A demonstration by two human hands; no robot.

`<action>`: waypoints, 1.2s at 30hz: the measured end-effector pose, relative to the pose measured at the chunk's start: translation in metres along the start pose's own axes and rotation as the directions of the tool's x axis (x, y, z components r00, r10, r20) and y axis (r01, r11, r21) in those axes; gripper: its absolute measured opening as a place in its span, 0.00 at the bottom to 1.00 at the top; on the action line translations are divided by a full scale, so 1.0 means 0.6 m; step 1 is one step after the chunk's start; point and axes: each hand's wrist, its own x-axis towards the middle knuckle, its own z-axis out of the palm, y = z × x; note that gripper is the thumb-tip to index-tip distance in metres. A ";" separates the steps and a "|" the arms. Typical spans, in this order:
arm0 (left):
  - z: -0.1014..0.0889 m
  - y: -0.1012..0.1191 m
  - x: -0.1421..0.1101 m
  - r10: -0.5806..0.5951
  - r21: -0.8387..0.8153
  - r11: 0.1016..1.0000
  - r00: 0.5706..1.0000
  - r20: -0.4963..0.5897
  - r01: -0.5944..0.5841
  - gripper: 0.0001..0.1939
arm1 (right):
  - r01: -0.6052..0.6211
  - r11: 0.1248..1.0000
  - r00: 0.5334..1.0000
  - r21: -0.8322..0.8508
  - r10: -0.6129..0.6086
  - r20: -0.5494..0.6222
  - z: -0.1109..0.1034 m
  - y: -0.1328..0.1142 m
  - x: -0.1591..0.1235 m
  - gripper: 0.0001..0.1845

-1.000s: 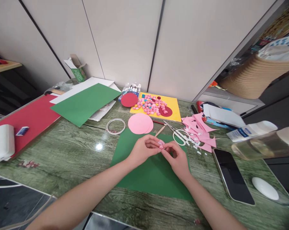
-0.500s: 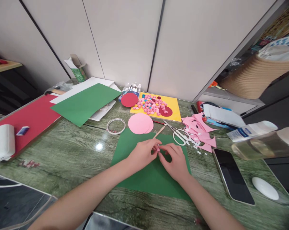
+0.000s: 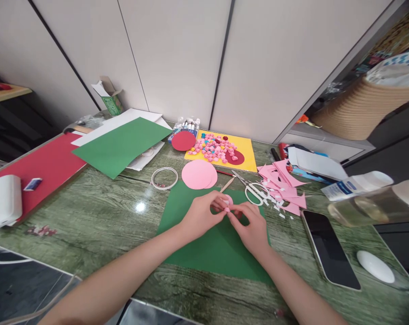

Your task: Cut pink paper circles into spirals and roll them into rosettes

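Note:
Both hands meet over a green sheet [image 3: 211,253]. My left hand [image 3: 202,214] pinches a small curled piece of pink paper [image 3: 228,201] between thumb and fingers. From the other side, my right hand [image 3: 250,225] grips the same paper with thumb and index finger. Part of the curl is hidden behind the fingers. A thin wooden stick [image 3: 227,184] lies just beyond my left hand. Pink paper discs [image 3: 199,174] overlap the sheet's far edge, and white-handled scissors [image 3: 255,192] lie to the right.
Many small rolled paper flowers [image 3: 213,146] cover a yellow sheet [image 3: 246,149] at the back. Pink scraps [image 3: 284,180], a phone [image 3: 329,248] and a white mouse [image 3: 375,265] sit on the right. A tape roll [image 3: 164,178] lies left of the discs, near another green sheet [image 3: 123,146].
Both hands have shifted slightly away from me. More of the pink paper now shows above the fingertips, as a wider curl.

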 end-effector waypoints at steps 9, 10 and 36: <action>0.008 -0.006 -0.001 -0.151 -0.322 0.937 0.988 -0.032 0.133 0.14 | -0.079 0.987 0.996 0.141 0.084 -0.033 -0.003 -0.002 0.003 0.04; 0.010 -0.009 -0.001 -0.163 -0.340 0.930 0.986 -0.037 0.141 0.14 | -0.075 0.987 0.996 0.140 0.081 -0.036 -0.002 -0.002 0.002 0.04; 0.002 -0.020 -0.008 0.118 0.486 0.859 0.986 0.119 -0.162 0.16 | 0.131 0.963 0.988 -0.235 -0.109 0.105 0.001 0.003 -0.001 0.04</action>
